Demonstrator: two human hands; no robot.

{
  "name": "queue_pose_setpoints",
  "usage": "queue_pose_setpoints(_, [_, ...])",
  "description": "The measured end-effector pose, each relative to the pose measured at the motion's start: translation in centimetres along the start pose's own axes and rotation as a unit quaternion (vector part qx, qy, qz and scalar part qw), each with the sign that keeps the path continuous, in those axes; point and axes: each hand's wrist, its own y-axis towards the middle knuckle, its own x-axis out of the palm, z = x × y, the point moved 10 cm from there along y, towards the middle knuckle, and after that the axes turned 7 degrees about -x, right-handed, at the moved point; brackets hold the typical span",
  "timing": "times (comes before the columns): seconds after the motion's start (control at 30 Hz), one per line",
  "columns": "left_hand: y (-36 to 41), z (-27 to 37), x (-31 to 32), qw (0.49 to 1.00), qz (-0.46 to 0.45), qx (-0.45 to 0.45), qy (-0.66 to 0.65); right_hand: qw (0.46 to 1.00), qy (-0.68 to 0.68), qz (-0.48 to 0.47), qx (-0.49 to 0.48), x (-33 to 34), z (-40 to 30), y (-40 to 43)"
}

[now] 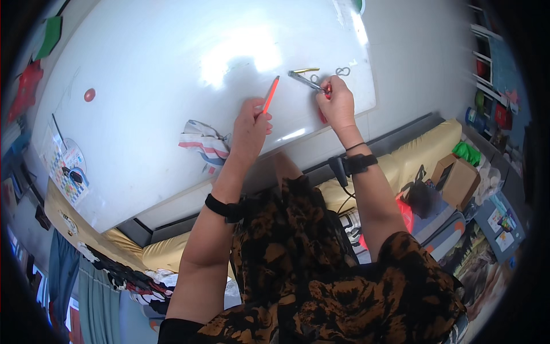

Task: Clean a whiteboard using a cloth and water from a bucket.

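Note:
My left hand (251, 129) holds a slim orange stick (271, 94), possibly a pencil, its dark tip pointing up and away over the white tabletop (159, 64). My right hand (337, 103) has its fingers closed on the red-handled end of a silver metal tool (306, 81); its exact kind is unclear, and the palm hides part of the handles. Beside the tool's far end lies a thin gold-coloured piece (307, 70). A small grey loop (314, 78) is close to the tool, and a twisted grey loop (343, 71) lies just beyond my right fingers.
A striped cloth (204, 144) lies crumpled left of my left forearm. Farther left are a red round object (90, 95) and a checkered printed sheet (64, 172) with items on it. A yellow-cushioned bench (425, 144) runs along the near side, with a cardboard box (455, 180) at right.

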Motion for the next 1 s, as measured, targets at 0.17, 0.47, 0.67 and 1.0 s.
queue_pose_setpoints(0.17, [-1.0, -0.7, -0.5, 0.989, -0.044, -0.044, -0.138, 0.877, 0.439, -0.092, 0.171, 2.1, -2.6, -2.4])
queue_pose_setpoints(0.47, [-6.6, -0.3, -11.4, 0.956, 0.069, -0.016, -0.284, 0.713, 0.663, -0.179, 0.141, 5.7, -20.6, -6.2])
queue_pose_setpoints(0.67, [-11.8, -5.4, -27.3, 0.878, 0.227, 0.03, -0.421, 0.747, 0.612, -0.26, -0.005, 16.1, -38.0, -10.1])
queue_pose_setpoints(1.0, [-14.6, -14.5, -42.5, 0.892, 0.381, -0.021, -0.243, 0.819, 0.493, -0.277, 0.092, 28.4, -41.6, -14.0])
